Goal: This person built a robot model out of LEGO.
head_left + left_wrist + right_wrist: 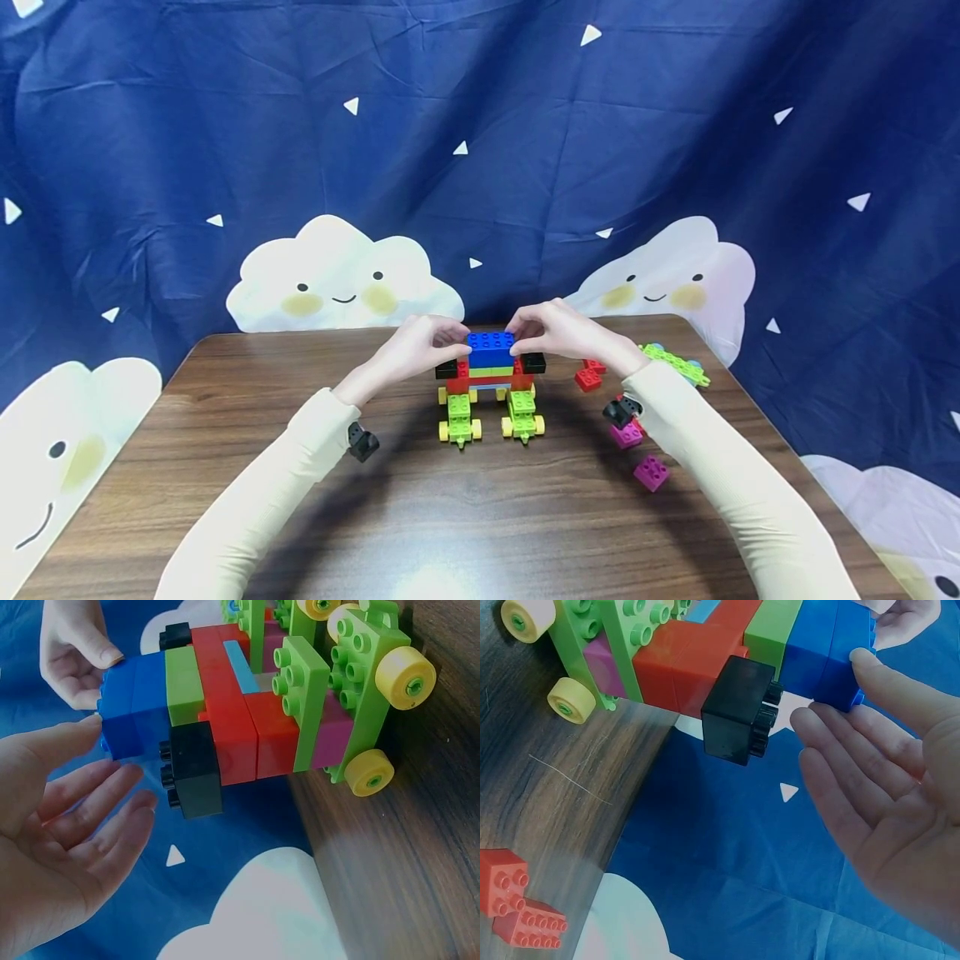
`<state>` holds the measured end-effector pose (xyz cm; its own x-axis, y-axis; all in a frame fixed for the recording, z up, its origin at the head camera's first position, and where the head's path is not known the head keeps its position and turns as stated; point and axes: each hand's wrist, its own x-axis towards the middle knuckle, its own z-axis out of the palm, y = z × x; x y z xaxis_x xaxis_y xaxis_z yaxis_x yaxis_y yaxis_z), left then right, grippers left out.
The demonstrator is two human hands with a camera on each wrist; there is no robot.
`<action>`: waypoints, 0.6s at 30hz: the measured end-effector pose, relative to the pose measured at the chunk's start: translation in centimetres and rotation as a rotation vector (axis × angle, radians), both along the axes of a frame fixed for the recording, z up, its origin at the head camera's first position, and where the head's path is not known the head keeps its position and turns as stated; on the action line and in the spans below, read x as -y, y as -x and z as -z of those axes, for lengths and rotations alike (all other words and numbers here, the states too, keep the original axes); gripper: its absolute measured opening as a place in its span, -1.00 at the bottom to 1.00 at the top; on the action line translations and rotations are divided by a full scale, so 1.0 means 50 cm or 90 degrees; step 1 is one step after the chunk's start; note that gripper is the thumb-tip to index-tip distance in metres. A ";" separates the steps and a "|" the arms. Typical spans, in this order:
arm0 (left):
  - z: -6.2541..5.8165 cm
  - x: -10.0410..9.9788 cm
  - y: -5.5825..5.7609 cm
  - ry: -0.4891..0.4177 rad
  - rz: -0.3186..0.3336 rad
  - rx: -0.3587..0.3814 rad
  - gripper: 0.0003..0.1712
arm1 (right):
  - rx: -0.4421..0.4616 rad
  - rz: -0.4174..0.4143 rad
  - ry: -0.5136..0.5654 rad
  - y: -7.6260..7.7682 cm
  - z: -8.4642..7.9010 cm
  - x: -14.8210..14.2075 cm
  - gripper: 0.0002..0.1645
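Note:
A toy-brick build stands upright on the table, with two stacked blue bricks at its top. My left hand pinches the left end of the upper blue brick, thumb on its near edge. At the opposite end my right hand grips the same brick between thumb and fingers. Below the blue lie a light green brick and long red bricks. A black brick sticks up at the left side, another black brick at the right. Green wheeled bases with yellow wheels carry everything.
Right of the build lie loose red bricks, purple bricks and a lime green studded piece with blue parts. The brown wooden table ends at a blue cloud-patterned cloth behind.

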<state>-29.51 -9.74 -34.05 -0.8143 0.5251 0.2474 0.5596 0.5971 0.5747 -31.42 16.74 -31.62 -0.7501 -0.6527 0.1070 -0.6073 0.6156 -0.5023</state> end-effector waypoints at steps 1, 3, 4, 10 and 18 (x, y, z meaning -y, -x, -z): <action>0.000 0.001 0.000 -0.001 0.000 -0.001 -0.63 | 0.000 0.000 0.000 0.000 0.000 0.000 -0.64; 0.000 0.003 -0.002 -0.002 0.001 -0.004 -0.63 | 0.001 0.001 0.000 -0.001 0.001 0.000 -0.64; 0.001 0.004 -0.002 -0.002 0.001 -0.006 -0.63 | 0.001 0.002 0.001 -0.001 0.000 0.000 -0.64; -0.002 0.009 -0.007 -0.004 0.004 -0.016 -0.64 | 0.000 0.003 0.001 -0.002 -0.002 0.000 -0.64; 0.003 0.016 -0.009 -0.010 0.011 -0.037 -0.65 | -0.009 0.006 -0.004 -0.002 0.001 0.000 -0.64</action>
<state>-29.08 -10.52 -34.20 -0.7891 0.5348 0.3022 0.6024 0.5776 0.5509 -31.34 16.74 -31.66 -0.7544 -0.6465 0.1135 -0.6084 0.6238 -0.4906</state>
